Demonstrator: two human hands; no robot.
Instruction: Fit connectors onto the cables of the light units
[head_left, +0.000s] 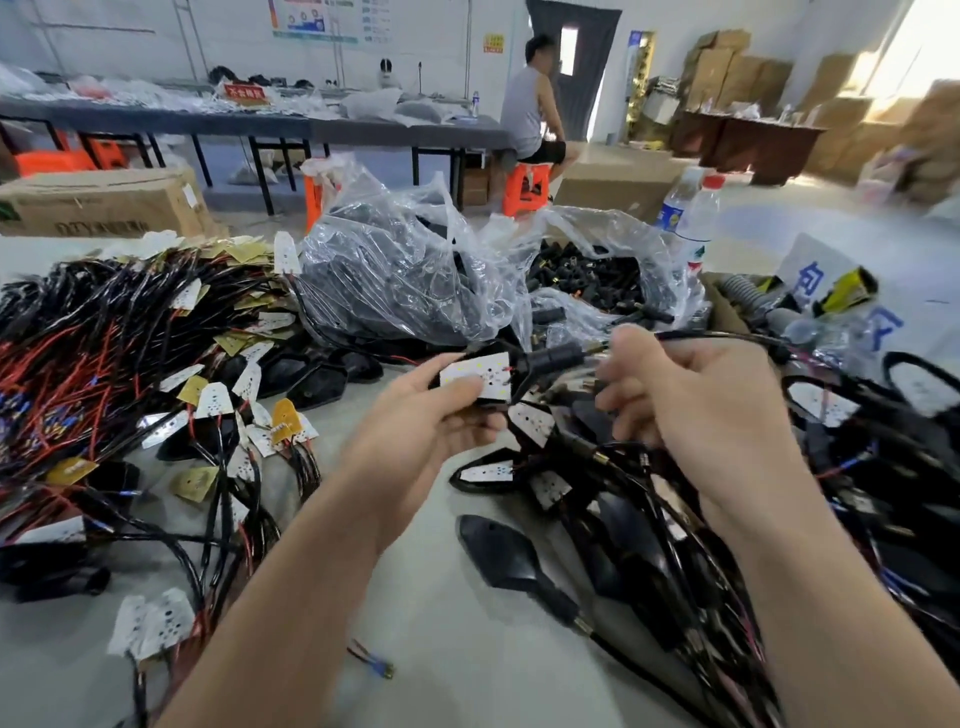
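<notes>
My left hand (431, 415) grips a light unit (480, 371), a white LED board in a black housing, thumb lying across the board. A black connector (556, 358) sits on the unit's cable just right of the board. My right hand (685, 395) pinches the black cable (727, 338) beyond the connector, and the cable runs off to the right. Both hands hover above the white table (415, 597).
Wired LED boards are heaped at the left (130, 364). Black housings with cables pile up at the right (675, 519). Clear plastic bags (415, 270) hold black parts, one full of connectors (587, 275). A water bottle (685, 218) stands behind. A person sits far back.
</notes>
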